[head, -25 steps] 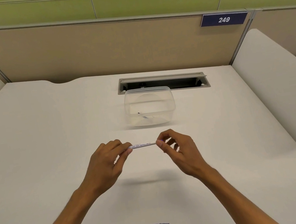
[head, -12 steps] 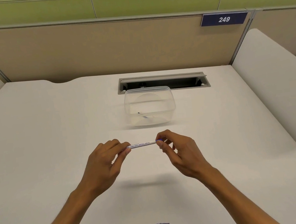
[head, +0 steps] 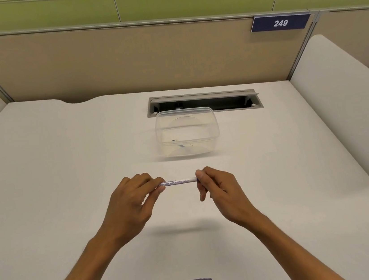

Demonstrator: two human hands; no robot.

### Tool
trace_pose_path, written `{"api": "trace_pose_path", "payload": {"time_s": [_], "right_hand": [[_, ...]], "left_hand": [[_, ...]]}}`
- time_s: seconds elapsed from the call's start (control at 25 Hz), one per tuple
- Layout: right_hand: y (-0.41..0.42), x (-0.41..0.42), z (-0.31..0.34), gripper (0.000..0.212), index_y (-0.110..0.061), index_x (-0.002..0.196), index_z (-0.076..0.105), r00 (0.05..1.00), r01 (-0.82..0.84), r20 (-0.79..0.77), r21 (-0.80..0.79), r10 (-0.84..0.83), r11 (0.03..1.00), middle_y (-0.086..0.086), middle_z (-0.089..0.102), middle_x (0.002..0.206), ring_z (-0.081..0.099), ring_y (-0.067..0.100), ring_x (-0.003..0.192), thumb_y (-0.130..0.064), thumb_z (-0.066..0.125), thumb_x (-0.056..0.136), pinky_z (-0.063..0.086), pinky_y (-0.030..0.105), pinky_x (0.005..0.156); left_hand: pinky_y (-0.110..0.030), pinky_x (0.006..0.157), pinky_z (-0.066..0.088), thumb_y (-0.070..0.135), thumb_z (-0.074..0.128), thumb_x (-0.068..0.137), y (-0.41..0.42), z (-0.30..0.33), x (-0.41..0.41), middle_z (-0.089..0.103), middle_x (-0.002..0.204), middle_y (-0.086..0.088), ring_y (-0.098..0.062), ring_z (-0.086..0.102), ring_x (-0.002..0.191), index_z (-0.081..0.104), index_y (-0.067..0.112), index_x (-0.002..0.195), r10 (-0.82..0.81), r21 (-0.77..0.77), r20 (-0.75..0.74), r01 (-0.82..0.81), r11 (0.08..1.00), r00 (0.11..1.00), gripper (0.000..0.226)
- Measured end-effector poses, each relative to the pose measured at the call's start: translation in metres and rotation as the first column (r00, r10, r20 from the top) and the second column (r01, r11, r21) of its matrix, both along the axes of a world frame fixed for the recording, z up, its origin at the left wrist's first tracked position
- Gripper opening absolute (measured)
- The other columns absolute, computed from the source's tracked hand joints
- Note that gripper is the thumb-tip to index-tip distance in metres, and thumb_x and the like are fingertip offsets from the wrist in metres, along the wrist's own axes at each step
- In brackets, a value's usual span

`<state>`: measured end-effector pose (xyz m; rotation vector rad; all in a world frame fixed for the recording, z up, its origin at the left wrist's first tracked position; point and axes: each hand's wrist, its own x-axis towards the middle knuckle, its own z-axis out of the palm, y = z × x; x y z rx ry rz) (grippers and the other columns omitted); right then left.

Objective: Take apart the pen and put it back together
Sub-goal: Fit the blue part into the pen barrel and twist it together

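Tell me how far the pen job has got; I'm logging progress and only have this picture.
Done: apparently at least one small part is off, since small dark pieces lie in the clear container; what they are is unclear. In hand: the left hand and right hand each pinch one end of the white pen, held level above the desk. Left: any further dismantling, then reassembly.

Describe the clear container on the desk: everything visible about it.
The clear container is a lidless, rounded-rectangular tub that looks like thin transparent plastic. It stands upright on the white desk, just in front of the cable slot and beyond the pen held in both hands. A few small parts, one dark, lie on its bottom; they are too small to identify. Nothing else touches it.
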<state>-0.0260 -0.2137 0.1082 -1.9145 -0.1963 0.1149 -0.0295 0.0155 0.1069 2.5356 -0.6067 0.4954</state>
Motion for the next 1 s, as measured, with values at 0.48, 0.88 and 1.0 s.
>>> {"api": "trace_pose_path", "payload": {"time_s": [0.48,0.88,1.0], "right_hand": [[-0.004,-0.001,-0.002,0.032,-0.024,0.077,0.047,0.949,0.030,0.310,-0.261,0.054,0.965,-0.008,0.057,0.063,0.053,0.015,0.059,-0.041,0.034,0.101,0.042,0.029,0.059],[-0.001,-0.004,-0.001,0.025,-0.021,0.083,0.053,0.993,0.014,0.114,-0.079,-0.004,0.997,0.001,0.060,0.064,0.055,0.007,0.058,-0.033,0.044,0.103,0.041,0.026,0.058],[-0.005,-0.003,0.000,0.016,-0.030,0.091,0.053,0.942,0.057,0.334,-0.271,0.038,0.961,-0.016,0.057,0.073,0.059,0.010,0.070,-0.040,0.043,0.099,0.049,0.029,0.062]], "left_hand": [[-0.028,0.062,0.033,0.028,0.048,0.095,-0.001,0.008,-0.001,0.059,0.077,0.006,-0.011,0.043,0.066,0.071,0.015,0.097,-0.020,-0.028,0.058,0.021,0.999,0.998,0.026],[-0.028,0.060,0.033,0.029,0.046,0.096,0.002,0.005,0.000,0.057,0.075,0.006,-0.008,0.036,0.065,0.070,0.016,0.098,-0.015,0.040,0.029,0.013,0.999,0.999,0.027],[-0.030,0.060,0.035,0.031,0.046,0.095,0.002,0.008,-0.001,0.055,0.074,0.009,-0.006,0.033,0.065,0.070,0.017,0.096,-0.001,-0.028,-0.005,0.001,1.000,1.000,0.028]]}}
